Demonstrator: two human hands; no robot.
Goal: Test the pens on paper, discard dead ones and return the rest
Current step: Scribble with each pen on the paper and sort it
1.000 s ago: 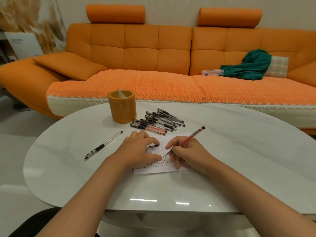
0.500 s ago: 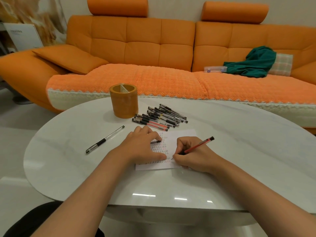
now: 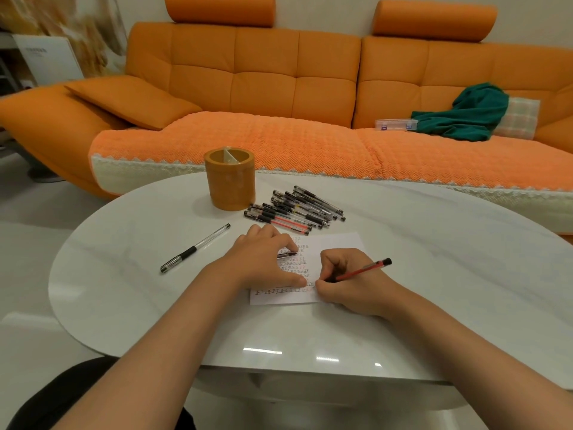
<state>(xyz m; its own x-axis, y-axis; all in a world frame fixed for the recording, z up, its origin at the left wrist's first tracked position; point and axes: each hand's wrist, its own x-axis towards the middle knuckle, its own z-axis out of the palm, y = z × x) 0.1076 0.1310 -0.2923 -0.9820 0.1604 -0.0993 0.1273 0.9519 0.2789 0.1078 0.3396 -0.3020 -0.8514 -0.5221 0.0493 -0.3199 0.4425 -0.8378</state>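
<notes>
right hand (image 3: 347, 285) curls round a slim red pen (image 3: 364, 269), its tip hidden against the thin white paper (image 3: 336, 247) on the glossy bench (image 3: 449, 274). left hand (image 3: 263, 262) presses the paper; a dark cap-like piece (image 3: 286, 254) pokes out beneath, grip unclear. capped pens (image 3: 294, 209) lie heaped beside the round orange holder (image 3: 231, 187).

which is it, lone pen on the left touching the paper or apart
Apart. The head view shows bare table between the lone pen and the paper.
</notes>
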